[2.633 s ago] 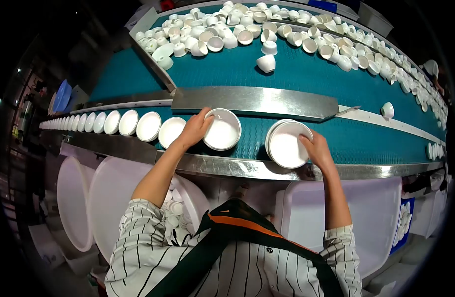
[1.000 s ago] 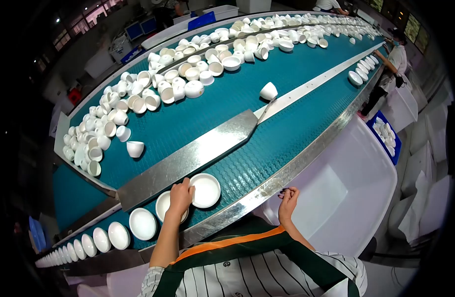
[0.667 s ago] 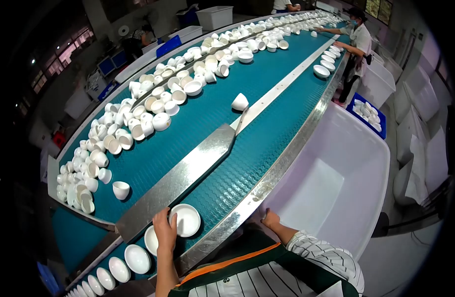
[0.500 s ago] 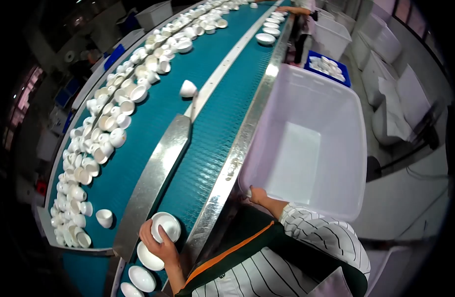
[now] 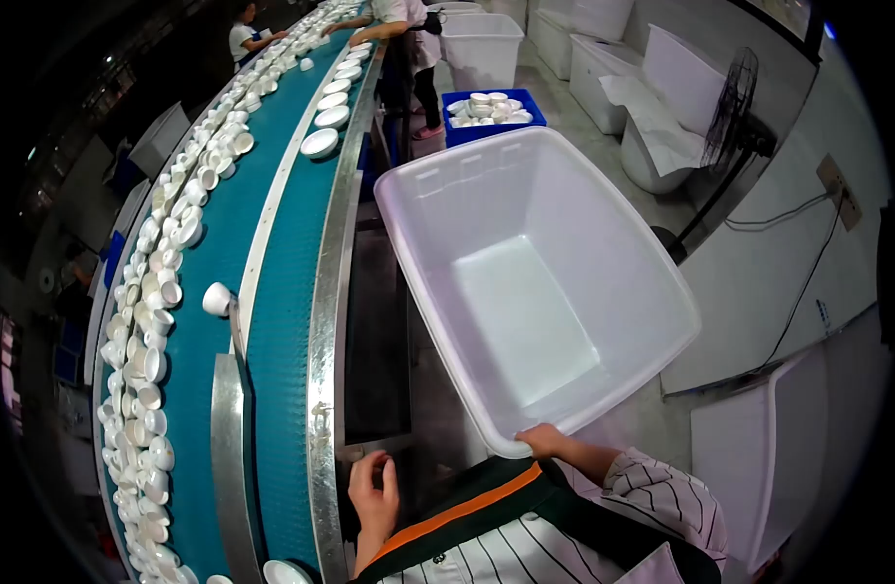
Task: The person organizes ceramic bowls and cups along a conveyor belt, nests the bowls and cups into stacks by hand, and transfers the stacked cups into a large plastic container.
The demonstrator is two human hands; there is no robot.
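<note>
My right fingers (image 5: 532,435) pinch the white bin (image 5: 603,253) at its six o'clock; my left fingers (image 5: 363,469), loosely parted, hover near the metal rail (image 5: 323,409).

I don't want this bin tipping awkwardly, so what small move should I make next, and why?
I'd probably bring your left hand over to the white bin for a second hold. Your right hand appears to grip just one near corner, while the left seems to hold nothing, close by the metal conveyor edge.
</note>
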